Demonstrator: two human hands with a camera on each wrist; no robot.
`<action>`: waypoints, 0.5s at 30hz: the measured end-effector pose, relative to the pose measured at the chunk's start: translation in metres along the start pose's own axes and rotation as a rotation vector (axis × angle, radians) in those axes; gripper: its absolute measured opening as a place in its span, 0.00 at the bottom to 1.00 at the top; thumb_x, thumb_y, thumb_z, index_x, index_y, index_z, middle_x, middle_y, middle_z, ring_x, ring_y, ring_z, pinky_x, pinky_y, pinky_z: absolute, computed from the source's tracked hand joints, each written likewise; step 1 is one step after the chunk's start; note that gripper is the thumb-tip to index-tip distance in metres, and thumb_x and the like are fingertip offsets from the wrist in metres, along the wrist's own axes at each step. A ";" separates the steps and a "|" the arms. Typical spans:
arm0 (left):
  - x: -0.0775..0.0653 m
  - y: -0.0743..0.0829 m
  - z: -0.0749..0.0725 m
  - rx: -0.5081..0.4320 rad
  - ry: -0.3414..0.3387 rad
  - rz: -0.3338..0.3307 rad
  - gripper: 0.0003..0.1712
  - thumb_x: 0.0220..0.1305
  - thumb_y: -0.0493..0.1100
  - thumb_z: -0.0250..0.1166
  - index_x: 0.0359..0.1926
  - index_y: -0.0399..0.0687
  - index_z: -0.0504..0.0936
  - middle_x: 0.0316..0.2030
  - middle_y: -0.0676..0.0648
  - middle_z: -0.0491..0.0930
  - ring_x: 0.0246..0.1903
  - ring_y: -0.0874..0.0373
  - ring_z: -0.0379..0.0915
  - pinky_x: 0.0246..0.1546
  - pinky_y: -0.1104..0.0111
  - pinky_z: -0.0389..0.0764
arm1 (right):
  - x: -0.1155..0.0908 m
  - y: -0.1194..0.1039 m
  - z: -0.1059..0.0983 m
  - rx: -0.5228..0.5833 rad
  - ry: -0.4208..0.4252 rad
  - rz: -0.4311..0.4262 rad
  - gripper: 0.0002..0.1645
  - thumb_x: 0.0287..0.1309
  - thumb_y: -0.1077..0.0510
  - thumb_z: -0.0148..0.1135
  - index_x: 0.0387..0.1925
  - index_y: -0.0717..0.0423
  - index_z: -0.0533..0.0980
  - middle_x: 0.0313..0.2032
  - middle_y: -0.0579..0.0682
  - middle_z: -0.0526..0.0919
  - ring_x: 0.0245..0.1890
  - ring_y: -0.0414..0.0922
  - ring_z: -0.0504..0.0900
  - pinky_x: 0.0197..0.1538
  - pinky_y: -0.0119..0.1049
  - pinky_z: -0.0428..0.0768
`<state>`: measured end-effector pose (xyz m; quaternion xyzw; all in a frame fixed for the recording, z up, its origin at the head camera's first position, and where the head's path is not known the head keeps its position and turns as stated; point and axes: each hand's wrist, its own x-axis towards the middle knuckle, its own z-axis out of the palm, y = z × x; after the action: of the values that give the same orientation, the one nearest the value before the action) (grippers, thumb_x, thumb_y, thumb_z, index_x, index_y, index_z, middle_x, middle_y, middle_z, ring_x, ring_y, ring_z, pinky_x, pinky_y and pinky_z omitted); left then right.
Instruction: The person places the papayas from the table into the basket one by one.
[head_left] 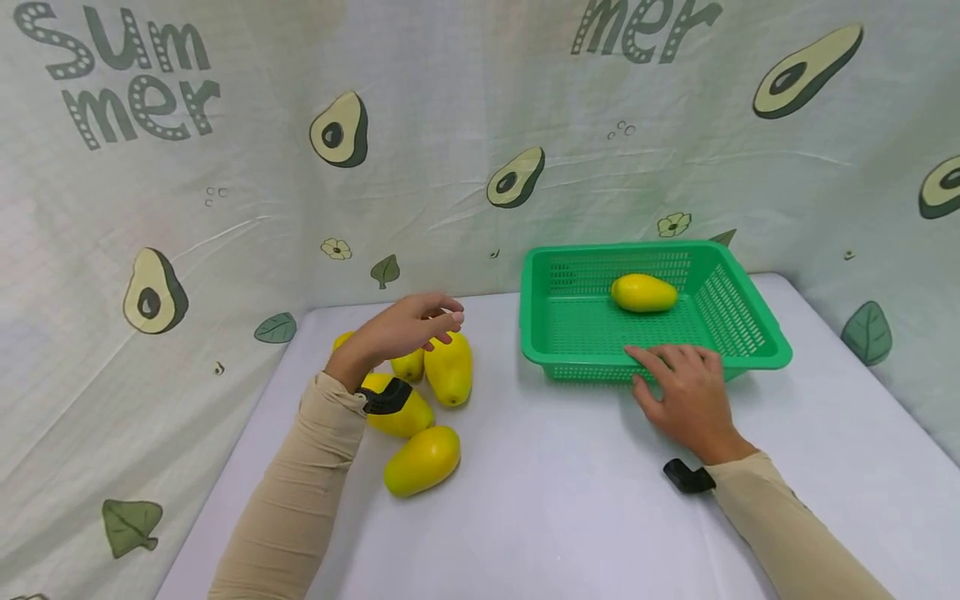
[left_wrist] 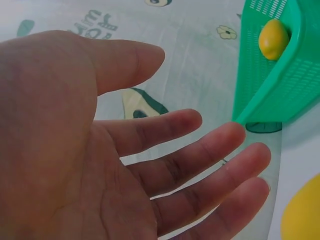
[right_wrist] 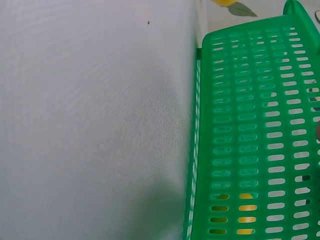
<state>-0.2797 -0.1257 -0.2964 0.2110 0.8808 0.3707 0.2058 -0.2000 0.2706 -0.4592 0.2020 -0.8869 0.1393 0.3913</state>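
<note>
My left hand [head_left: 408, 327] hovers over a group of yellow mango-like fruits, its fingers spread and slightly bent. In the left wrist view its palm [left_wrist: 120, 175] holds nothing. Close by its fingers lies one upright-lying fruit [head_left: 450, 371]; another fruit [head_left: 423, 461] lies nearest the front, and a further fruit [head_left: 405, 414] is partly hidden by the wrist. My right hand [head_left: 686, 396] holds the near rim of a green plastic basket [head_left: 536, 333], fingers over the rim and thumb outside. Inside the basket lies one yellow fruit [head_left: 645, 293].
A white cloth [head_left: 555, 500] covers the table. Behind and beside it hangs a pale curtain [head_left: 427, 100] printed with avocados and leaves. The perforated basket wall [right_wrist: 260, 125] fills the right of the right wrist view. Black straps with small devices sit on both wrists.
</note>
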 end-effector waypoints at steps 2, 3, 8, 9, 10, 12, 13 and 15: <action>-0.007 -0.005 0.001 -0.003 0.003 0.014 0.26 0.75 0.57 0.56 0.65 0.50 0.73 0.58 0.42 0.78 0.54 0.46 0.77 0.54 0.55 0.78 | 0.000 0.000 -0.001 -0.003 -0.004 -0.001 0.25 0.62 0.49 0.50 0.55 0.54 0.82 0.38 0.57 0.82 0.40 0.60 0.77 0.49 0.61 0.65; -0.011 -0.008 0.002 -0.004 0.005 0.027 0.26 0.75 0.57 0.56 0.66 0.49 0.73 0.58 0.41 0.78 0.54 0.47 0.77 0.54 0.55 0.77 | 0.000 0.000 -0.001 -0.005 -0.007 -0.001 0.25 0.62 0.49 0.50 0.55 0.54 0.82 0.38 0.57 0.82 0.40 0.60 0.77 0.49 0.61 0.65; -0.022 -0.021 0.016 -0.056 0.030 0.081 0.27 0.75 0.56 0.57 0.66 0.48 0.73 0.57 0.41 0.78 0.52 0.46 0.77 0.50 0.55 0.79 | -0.001 0.001 -0.003 -0.011 -0.007 0.005 0.26 0.63 0.48 0.50 0.55 0.53 0.81 0.38 0.57 0.82 0.41 0.60 0.77 0.49 0.62 0.65; -0.023 -0.023 0.020 -0.074 0.037 0.090 0.27 0.74 0.56 0.57 0.66 0.47 0.73 0.57 0.41 0.78 0.52 0.45 0.77 0.49 0.55 0.79 | -0.001 0.001 -0.004 -0.012 -0.003 0.006 0.26 0.62 0.48 0.49 0.55 0.53 0.82 0.38 0.57 0.82 0.41 0.60 0.77 0.49 0.62 0.65; -0.024 -0.025 0.023 -0.089 0.045 0.097 0.28 0.74 0.56 0.58 0.67 0.47 0.73 0.57 0.41 0.78 0.52 0.46 0.77 0.49 0.55 0.80 | -0.001 0.001 -0.004 -0.014 0.002 0.007 0.26 0.62 0.48 0.49 0.55 0.53 0.82 0.38 0.57 0.82 0.41 0.60 0.77 0.49 0.62 0.65; -0.028 -0.029 0.030 -0.116 0.065 0.111 0.29 0.74 0.56 0.58 0.67 0.45 0.72 0.57 0.42 0.78 0.52 0.48 0.78 0.49 0.54 0.80 | -0.001 0.001 -0.003 -0.018 0.013 0.004 0.25 0.62 0.49 0.49 0.54 0.53 0.82 0.37 0.57 0.82 0.40 0.60 0.77 0.48 0.61 0.65; -0.030 -0.031 0.033 -0.126 0.083 0.118 0.29 0.73 0.57 0.59 0.67 0.45 0.72 0.57 0.42 0.78 0.51 0.48 0.78 0.49 0.52 0.80 | -0.001 0.001 -0.002 -0.019 0.020 0.000 0.25 0.62 0.49 0.49 0.53 0.53 0.82 0.37 0.57 0.82 0.39 0.60 0.77 0.48 0.61 0.65; -0.034 -0.037 0.037 -0.145 0.135 0.138 0.28 0.73 0.56 0.59 0.65 0.45 0.73 0.56 0.41 0.78 0.50 0.49 0.79 0.50 0.51 0.80 | 0.000 0.000 0.001 -0.014 0.035 -0.009 0.25 0.62 0.50 0.50 0.53 0.54 0.83 0.37 0.57 0.83 0.39 0.60 0.77 0.47 0.61 0.66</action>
<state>-0.2399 -0.1459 -0.3403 0.2302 0.8468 0.4601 0.1350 -0.2005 0.2704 -0.4602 0.2006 -0.8801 0.1346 0.4088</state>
